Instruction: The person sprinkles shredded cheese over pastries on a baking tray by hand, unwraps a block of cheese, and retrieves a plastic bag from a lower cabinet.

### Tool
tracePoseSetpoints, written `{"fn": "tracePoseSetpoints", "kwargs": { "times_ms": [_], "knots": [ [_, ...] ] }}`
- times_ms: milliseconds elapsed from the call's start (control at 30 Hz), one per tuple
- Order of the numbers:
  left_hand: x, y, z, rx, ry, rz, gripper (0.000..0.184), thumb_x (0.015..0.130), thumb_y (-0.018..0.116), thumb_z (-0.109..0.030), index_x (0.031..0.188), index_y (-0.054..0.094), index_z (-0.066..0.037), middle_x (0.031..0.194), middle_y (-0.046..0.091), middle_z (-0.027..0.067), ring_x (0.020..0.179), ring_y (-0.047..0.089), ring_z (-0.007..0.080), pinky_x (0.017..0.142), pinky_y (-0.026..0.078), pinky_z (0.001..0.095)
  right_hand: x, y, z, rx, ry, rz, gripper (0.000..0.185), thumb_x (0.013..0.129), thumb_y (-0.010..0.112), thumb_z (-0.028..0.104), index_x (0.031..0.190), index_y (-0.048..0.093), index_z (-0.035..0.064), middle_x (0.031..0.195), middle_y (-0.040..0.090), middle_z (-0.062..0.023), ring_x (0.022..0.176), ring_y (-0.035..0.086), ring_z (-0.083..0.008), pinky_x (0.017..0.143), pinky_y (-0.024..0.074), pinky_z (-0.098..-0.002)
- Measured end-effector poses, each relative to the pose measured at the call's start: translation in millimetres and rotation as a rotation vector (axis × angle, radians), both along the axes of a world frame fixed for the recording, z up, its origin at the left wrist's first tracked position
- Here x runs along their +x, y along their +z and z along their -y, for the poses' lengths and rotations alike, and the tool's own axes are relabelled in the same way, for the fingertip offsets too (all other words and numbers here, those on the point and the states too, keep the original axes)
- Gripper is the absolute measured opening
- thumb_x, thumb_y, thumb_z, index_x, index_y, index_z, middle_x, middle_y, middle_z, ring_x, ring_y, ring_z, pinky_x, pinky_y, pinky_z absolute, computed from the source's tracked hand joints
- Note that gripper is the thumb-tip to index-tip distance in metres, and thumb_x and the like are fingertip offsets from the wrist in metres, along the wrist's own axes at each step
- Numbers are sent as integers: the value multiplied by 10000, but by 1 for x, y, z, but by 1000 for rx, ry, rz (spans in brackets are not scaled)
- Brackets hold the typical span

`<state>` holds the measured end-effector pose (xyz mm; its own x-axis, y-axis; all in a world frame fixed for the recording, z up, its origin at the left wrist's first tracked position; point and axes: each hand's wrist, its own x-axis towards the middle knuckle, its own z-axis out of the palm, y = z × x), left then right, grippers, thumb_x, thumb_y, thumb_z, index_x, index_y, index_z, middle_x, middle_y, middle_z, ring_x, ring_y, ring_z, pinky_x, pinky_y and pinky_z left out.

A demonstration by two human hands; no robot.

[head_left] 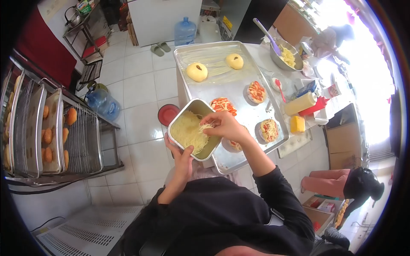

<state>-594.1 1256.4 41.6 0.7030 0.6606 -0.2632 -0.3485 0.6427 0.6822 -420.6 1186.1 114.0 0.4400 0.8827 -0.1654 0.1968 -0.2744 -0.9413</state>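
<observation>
Head view: our left fingers (171, 147) grip a metal tin (200, 107); our right fingers (215, 117) pinch grated cheese (206, 127) over it; a baking tray (220, 88) lies towards two o'clock.

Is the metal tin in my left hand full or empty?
Partly full: shredded cheese lies across the bottom of the tin, with bare wall showing above it; your right hand pinches some.

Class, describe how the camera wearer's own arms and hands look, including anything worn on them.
The left sleeve and right sleeve are black, with no clear markings; both stop short of the wrist, leaving some forearm bare. The left hand and right hand are ungloved, and no watch or bracelet shows.
</observation>
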Motion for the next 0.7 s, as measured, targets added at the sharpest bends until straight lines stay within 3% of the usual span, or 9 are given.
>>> {"fn": "tracePoseSetpoints", "kwargs": {
  "times_ms": [67,200,300,400,433,533,700],
  "knots": [
    [-2,-1,-2,-22,-11,-13,919,761,539,14,1394,-52,-294,1379,186,143,1255,282,285,929,394,467,11,7,8,60,-19,-246,209,718,692,37,909,632,-22,812,621,-43,691,583,-82,630,469,-219],
    [-8,-5,-9,-39,27,-88,910,767,548,-23,1391,-56,-297,1362,204,169,1231,307,303,895,411,502,53,7,27,66,-183,-308,183,741,656,27,915,631,-27,810,634,-57,692,593,-101,675,482,-228],
    [-8,-4,-13,-38,78,-85,906,766,557,-46,1390,-55,-286,1350,224,179,1211,333,302,869,434,482,86,-14,35,-13,-291,-120,187,738,653,38,909,630,-33,787,631,-48,670,585,-101,664,478,-222],
    [-9,-4,-16,-32,118,-49,902,766,562,-56,1390,-52,-272,1344,236,185,1195,354,295,843,460,440,109,-50,32,-168,-233,114,197,698,638,31,889,645,-17,747,627,-38,654,583,-104,647,478,-229],
    [-8,-5,-17,-29,131,-35,900,765,564,-58,1390,-50,-267,1343,238,187,1191,360,293,834,469,424,108,-53,30,-232,-196,231,233,640,612,77,857,674,18,778,649,-80,693,597,-138,639,460,-265],
    [-10,-6,-20,-26,150,-48,908,763,574,-64,1391,-52,-258,1334,249,185,1173,378,285,808,484,389,100,-62,15,-283,-194,478,212,639,592,38,826,688,61,708,634,-57,634,586,-110,616,479,-268],
    [-10,-2,-27,-20,162,-68,919,760,585,-77,1391,-58,-257,1328,249,181,1179,364,280,791,490,394,104,-71,-12,-215,-239,619,218,642,615,57,844,693,69,724,659,-94,647,609,-186,635,488,-304]
  ]
}}
